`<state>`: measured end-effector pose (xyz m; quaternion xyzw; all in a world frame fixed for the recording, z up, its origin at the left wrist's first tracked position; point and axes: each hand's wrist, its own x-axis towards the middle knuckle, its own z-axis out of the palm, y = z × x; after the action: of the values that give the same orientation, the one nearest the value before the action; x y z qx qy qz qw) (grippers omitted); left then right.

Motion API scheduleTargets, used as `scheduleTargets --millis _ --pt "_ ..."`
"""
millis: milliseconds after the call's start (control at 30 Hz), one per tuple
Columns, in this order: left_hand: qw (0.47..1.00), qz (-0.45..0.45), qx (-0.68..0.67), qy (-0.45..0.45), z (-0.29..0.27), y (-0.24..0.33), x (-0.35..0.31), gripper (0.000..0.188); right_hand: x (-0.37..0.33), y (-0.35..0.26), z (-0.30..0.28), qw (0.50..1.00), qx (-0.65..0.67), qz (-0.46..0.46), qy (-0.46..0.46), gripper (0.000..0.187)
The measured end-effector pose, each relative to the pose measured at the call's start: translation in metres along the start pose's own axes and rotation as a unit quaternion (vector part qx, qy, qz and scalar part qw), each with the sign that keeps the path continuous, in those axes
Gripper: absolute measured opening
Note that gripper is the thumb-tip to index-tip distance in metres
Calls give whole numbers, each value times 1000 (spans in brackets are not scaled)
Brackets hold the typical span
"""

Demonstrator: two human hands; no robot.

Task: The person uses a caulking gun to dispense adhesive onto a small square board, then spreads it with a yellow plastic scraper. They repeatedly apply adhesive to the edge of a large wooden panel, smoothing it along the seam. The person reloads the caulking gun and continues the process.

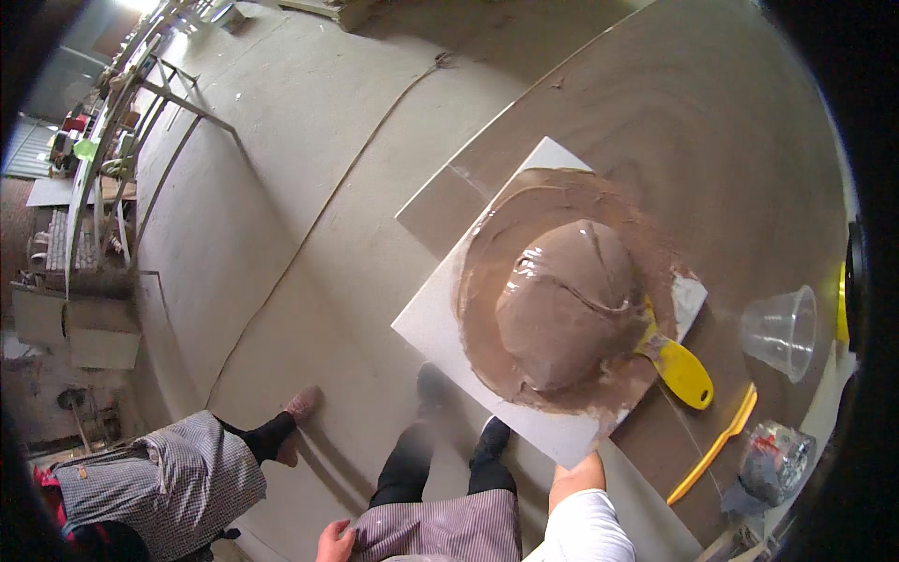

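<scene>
Paste mound (567, 309) sits on white board (435, 323) overlapping tabletop (721, 178) edge, right hand (577, 474) at near corner, grip hidden, can't tell, left hand (335, 543) looking empty and released, so level two-handed support seems wise.

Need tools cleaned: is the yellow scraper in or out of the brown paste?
Partly in: the yellow scraper has its handle clear; brown paste partly covers its far end.
</scene>
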<state>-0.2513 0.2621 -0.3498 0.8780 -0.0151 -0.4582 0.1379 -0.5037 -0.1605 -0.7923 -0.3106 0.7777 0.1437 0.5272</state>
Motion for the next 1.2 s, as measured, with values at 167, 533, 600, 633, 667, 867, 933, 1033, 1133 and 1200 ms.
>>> scheduleTargets --millis 167,533,600,633,667,867,933,1033,1133,1200 --pt "970 -38 -242 -13 -9 29 25 44 -49 8 -21 979 78 44 -183 35" --pt "690 -306 -586 -296 -69 98 36 81 -491 -24 61 884 -69 -58 -458 42" --pt "645 -234 -646 -334 -103 105 27 62 -557 -39 75 857 -96 -80 -500 45" --pt "661 -225 -644 -312 -119 108 20 55 -583 -46 78 836 -111 -91 -529 45" --pt "657 -215 -656 -303 -136 111 13 48 -598 -60 80 816 -153 -158 -535 47" --pt "637 -98 -691 -328 -213 120 -6 45 -624 -120 51 715 -254 -494 -424 45" --pt "660 -25 -679 -320 -234 127 -1 46 -615 -121 12 833 -40 -454 -315 29" --pt "709 -24 -651 -270 -265 139 -1 46 -585 -103 -74 863 143 -484 34 13" --pt "749 22 -612 -253 -289 160 -12 46 -549 -79 -160 830 143 -404 356 30" --pt "731 97 -608 -293 -297 175 -22 47 -527 -76 -194 800 135 -384 441 53"
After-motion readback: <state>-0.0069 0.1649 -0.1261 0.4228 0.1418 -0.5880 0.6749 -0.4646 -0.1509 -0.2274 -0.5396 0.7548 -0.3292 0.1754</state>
